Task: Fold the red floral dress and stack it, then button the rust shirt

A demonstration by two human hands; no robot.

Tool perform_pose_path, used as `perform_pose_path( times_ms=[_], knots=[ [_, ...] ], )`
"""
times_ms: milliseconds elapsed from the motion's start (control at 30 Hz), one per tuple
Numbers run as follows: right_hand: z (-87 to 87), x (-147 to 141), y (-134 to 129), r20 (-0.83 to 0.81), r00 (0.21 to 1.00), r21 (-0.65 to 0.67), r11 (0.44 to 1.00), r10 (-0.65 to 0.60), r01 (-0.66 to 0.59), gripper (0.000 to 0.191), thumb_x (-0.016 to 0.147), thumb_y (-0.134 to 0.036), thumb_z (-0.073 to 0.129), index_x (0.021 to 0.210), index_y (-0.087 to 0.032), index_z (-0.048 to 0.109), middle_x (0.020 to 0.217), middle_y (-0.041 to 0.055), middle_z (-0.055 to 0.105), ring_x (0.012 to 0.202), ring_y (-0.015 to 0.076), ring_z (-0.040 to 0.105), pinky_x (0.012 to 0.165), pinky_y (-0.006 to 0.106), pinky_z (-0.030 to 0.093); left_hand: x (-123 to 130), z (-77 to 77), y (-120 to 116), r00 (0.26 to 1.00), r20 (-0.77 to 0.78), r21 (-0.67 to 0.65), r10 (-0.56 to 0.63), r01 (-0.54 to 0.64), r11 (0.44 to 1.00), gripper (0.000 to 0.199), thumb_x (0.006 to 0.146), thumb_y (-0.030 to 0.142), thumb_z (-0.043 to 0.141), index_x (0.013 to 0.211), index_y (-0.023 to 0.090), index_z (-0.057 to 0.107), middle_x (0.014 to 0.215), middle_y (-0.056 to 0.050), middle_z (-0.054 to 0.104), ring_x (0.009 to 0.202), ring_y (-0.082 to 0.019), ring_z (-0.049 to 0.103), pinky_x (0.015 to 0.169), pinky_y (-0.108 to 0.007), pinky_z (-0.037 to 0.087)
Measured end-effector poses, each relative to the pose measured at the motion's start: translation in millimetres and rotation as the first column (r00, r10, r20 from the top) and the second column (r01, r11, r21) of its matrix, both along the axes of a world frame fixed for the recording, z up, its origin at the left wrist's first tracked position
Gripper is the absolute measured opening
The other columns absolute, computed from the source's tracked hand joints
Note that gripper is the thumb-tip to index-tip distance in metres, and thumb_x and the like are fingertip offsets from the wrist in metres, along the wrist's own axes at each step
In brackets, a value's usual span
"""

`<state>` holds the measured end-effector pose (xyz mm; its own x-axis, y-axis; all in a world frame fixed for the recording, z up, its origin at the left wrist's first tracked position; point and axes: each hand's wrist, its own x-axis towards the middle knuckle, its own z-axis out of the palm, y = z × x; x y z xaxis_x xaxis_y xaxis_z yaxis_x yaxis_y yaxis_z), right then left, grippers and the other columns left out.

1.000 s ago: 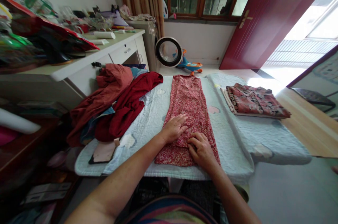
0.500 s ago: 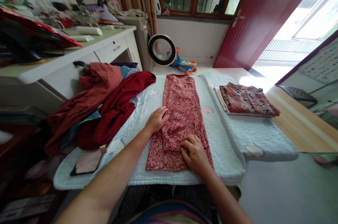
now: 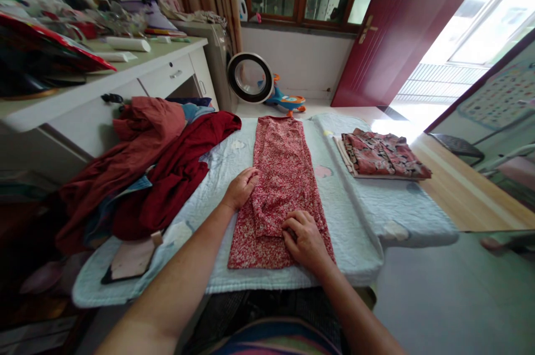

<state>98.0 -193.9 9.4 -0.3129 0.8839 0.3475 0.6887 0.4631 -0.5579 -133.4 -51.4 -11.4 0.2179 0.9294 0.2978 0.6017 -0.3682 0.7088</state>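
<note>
A long folded garment (image 3: 280,163) with a small red-and-white print lies lengthwise in front of me; I cannot tell its kind. It has a shorter upper layer, whose lower edge stops above the bottom hem. My left hand (image 3: 241,189) rests at the garment's left edge, fingers stretched onto the cloth. Lower down on the right, my right hand (image 3: 308,241) has its fingers bent and thumb close to them at the upper layer's lower edge, gripping the fabric there. The fingertips are partly hidden. Beneath it all is a pale blue quilted cover (image 3: 346,221).
Dark red (image 3: 175,182) and rust-coloured clothes (image 3: 146,121) lie heaped on the left, near a pink-and-black flat item (image 3: 131,259). A folded patterned stack (image 3: 382,155) sits on the right. Behind are a round-doored washing machine (image 3: 251,77), a cluttered desk (image 3: 154,62) and a red door (image 3: 397,26).
The whole view has shifted slightly, so things appear a little further left. My left hand has eased slightly off the cloth toward its left edge; my right hand stays at the same spot.
</note>
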Motion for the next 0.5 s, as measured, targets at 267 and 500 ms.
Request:
perform_pose_path(
  times_ms=[267,500],
  knots=[
    [2.4,-1.5,0.6,0.027,1.0,-0.009,1.0,-0.003,0.003,0.012,0.082,-0.012,0.06,0.087,-0.022,0.06,0.098,0.0047,0.06,0.097,0.022,0.052,0.092,0.04,0.043,1.0,4.2,0.3,1.0,-0.011,-0.004,-0.028,0.028,1.0,0.039,0.095,0.042,0.039,0.115,0.018,0.063,0.126,-0.008,0.063,0.121,-0.021,0.057,0.11,-0.037,0.041],
    [1.0,-2.0,1.3,0.041,0.999,-0.012,1.0,-0.015,0.016,0.012,0.081,-0.012,0.06,0.087,-0.023,0.06,0.097,0.0045,0.059,0.096,0.0222,0.052,0.09,0.04,0.043,0.9,4.7,1.4,0.995,-0.061,0.02,-0.076,0.078,0.997,0.035,0.096,0.039,0.041,0.113,0.019,0.063,0.122,-0.007,0.064,0.118,-0.021,0.057,0.108,-0.038,0.043]
  ],
)
